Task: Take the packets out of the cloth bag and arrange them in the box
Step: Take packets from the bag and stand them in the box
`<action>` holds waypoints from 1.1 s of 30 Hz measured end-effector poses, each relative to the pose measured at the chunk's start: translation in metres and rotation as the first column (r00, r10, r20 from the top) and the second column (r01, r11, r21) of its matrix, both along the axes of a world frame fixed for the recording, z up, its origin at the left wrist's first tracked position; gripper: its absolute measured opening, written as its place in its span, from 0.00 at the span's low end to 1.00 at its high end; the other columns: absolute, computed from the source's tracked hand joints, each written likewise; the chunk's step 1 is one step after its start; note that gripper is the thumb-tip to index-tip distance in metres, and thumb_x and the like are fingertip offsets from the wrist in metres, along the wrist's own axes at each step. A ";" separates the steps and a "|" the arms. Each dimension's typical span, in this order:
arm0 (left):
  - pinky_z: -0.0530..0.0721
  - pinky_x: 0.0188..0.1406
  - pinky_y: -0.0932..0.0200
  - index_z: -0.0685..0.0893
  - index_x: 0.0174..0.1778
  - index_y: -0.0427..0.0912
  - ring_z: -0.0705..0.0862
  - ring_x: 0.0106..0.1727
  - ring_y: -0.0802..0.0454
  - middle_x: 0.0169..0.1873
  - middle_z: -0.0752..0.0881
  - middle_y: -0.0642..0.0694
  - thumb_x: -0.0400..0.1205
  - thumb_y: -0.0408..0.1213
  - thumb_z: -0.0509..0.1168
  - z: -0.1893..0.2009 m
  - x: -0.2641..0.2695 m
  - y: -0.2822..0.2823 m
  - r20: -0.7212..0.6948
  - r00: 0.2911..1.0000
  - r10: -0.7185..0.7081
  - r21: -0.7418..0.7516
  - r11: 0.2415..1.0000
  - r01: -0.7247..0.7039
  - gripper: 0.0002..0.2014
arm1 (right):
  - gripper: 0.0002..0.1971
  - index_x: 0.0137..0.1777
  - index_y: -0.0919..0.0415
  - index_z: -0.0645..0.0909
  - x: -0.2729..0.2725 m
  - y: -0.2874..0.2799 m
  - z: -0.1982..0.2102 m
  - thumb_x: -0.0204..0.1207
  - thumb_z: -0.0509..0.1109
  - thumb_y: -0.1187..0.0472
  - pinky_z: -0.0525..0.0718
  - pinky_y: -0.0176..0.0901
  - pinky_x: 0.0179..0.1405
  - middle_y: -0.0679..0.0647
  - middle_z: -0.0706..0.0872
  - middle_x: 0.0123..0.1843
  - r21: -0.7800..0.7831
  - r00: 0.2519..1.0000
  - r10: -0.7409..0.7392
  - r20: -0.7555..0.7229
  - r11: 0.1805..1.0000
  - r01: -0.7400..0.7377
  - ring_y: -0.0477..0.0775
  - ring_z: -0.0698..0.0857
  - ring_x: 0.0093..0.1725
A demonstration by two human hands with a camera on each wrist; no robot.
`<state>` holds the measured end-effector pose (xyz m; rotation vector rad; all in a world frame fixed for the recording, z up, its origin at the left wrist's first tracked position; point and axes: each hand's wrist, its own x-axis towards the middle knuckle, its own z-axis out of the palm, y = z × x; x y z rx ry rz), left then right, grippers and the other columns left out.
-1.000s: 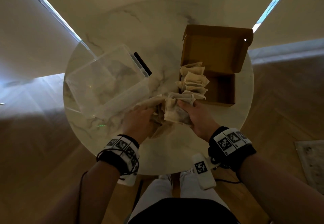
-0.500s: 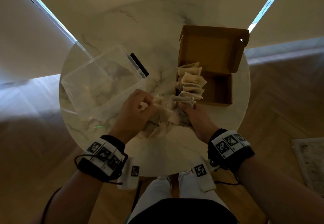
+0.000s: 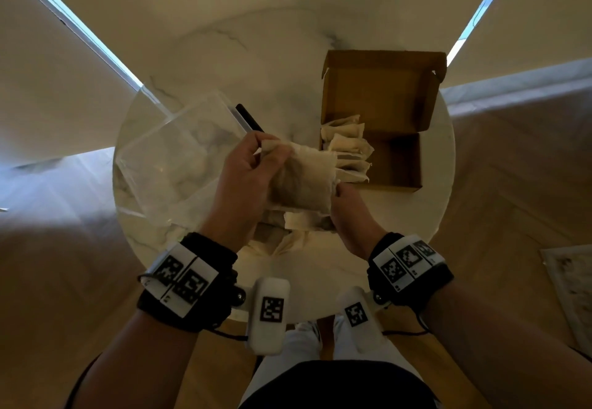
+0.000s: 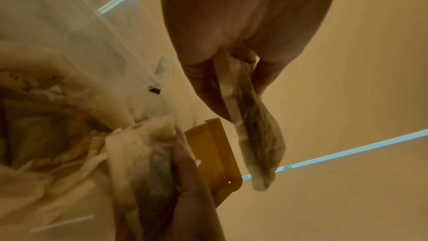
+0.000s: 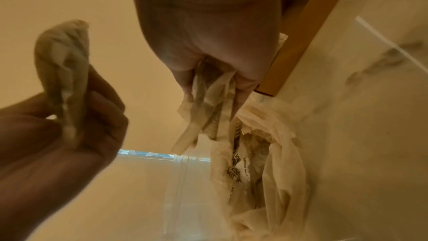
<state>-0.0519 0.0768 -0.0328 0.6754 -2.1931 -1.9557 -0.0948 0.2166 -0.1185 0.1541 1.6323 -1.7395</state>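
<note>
My left hand [image 3: 266, 152] is raised over the table and pinches the top corner of a cream packet [image 3: 301, 181], which hangs below it; the left wrist view shows this packet [image 4: 259, 135] dangling with dark filling. My right hand [image 3: 339, 191] is lower, by the box's near left corner, gripping a crumpled packet [image 5: 208, 102] just above the open mouth of the cloth bag [image 5: 284, 153]. The bag [image 3: 288, 245] lies crumpled on the table under both hands. The cardboard box [image 3: 400, 165] stands open, lid upright, with several packets [image 3: 346, 149] in a row along its left side.
A clear plastic container [image 3: 173, 158] stands at the left of the round marble table [image 3: 256, 56], with a thin black object [image 3: 250, 118] beside it. The box's right half is bare. Wooden floor surrounds the table.
My left hand has come up out of the bag, lifting a packet toward the box. My right hand has stayed by the bag's mouth with its packet.
</note>
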 end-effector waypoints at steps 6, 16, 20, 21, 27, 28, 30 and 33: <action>0.82 0.45 0.60 0.83 0.47 0.43 0.85 0.47 0.52 0.43 0.87 0.47 0.83 0.38 0.65 -0.018 0.001 0.015 0.159 0.985 -0.074 -0.240 0.965 0.111 0.03 | 0.19 0.72 0.60 0.78 -0.003 -0.006 0.008 0.90 0.51 0.57 0.88 0.43 0.36 0.63 0.86 0.65 -0.105 0.960 -0.117 0.254 0.983 0.148 0.61 0.87 0.57; 0.78 0.45 0.74 0.87 0.44 0.55 0.83 0.44 0.69 0.38 0.87 0.62 0.83 0.41 0.65 0.022 -0.005 0.002 0.193 0.840 -0.507 -0.448 0.716 0.535 0.07 | 0.10 0.57 0.59 0.82 0.001 -0.001 0.021 0.86 0.59 0.62 0.88 0.41 0.35 0.56 0.90 0.47 -0.209 0.984 0.032 0.173 0.978 0.005 0.52 0.90 0.42; 0.74 0.40 0.77 0.88 0.46 0.52 0.81 0.38 0.73 0.33 0.81 0.67 0.82 0.44 0.66 0.017 -0.017 -0.004 0.324 0.687 -0.651 -0.572 0.443 0.690 0.06 | 0.15 0.66 0.63 0.79 0.006 0.000 0.025 0.87 0.59 0.57 0.86 0.61 0.54 0.65 0.87 0.60 -0.212 0.985 0.100 0.141 0.975 -0.069 0.64 0.88 0.55; 0.71 0.36 0.74 0.87 0.43 0.51 0.80 0.34 0.69 0.29 0.80 0.65 0.82 0.45 0.66 0.013 -0.021 -0.006 0.317 0.704 -0.636 -0.636 0.408 0.655 0.07 | 0.15 0.65 0.61 0.79 0.007 0.000 0.026 0.88 0.57 0.55 0.85 0.62 0.57 0.62 0.88 0.60 -0.211 0.983 0.103 0.154 0.975 -0.069 0.61 0.88 0.56; 0.70 0.29 0.73 0.75 0.34 0.53 0.75 0.28 0.61 0.24 0.75 0.57 0.80 0.51 0.67 0.000 -0.031 -0.010 0.281 0.716 -0.639 -0.692 0.382 0.612 0.12 | 0.26 0.58 0.53 0.86 0.006 0.006 0.032 0.87 0.48 0.41 0.86 0.54 0.56 0.56 0.91 0.58 -0.303 0.950 0.110 0.293 0.953 -0.017 0.53 0.90 0.55; 0.71 0.28 0.72 0.76 0.34 0.53 0.76 0.28 0.59 0.25 0.76 0.55 0.79 0.54 0.66 -0.002 -0.032 -0.010 0.287 0.720 -0.632 -0.689 0.386 0.613 0.13 | 0.30 0.54 0.51 0.88 0.005 0.008 0.034 0.86 0.45 0.37 0.86 0.53 0.55 0.55 0.92 0.56 -0.335 0.939 0.118 0.323 0.942 -0.004 0.53 0.91 0.54; 0.73 0.28 0.71 0.78 0.37 0.52 0.78 0.29 0.58 0.27 0.79 0.55 0.78 0.59 0.65 -0.006 -0.034 -0.009 0.299 0.735 -0.608 -0.695 0.388 0.605 0.14 | 0.33 0.54 0.50 0.88 0.004 0.010 0.038 0.83 0.44 0.32 0.85 0.52 0.56 0.55 0.92 0.57 -0.381 0.931 0.157 0.330 0.924 -0.020 0.54 0.90 0.57; 0.76 0.33 0.67 0.81 0.41 0.52 0.78 0.30 0.60 0.29 0.79 0.57 0.78 0.51 0.68 -0.010 -0.037 -0.007 0.288 0.764 -0.578 -0.667 0.452 0.593 0.07 | 0.25 0.64 0.52 0.82 0.007 0.012 0.036 0.84 0.52 0.39 0.86 0.53 0.60 0.55 0.90 0.61 -0.384 0.943 0.195 0.271 0.920 -0.080 0.55 0.88 0.61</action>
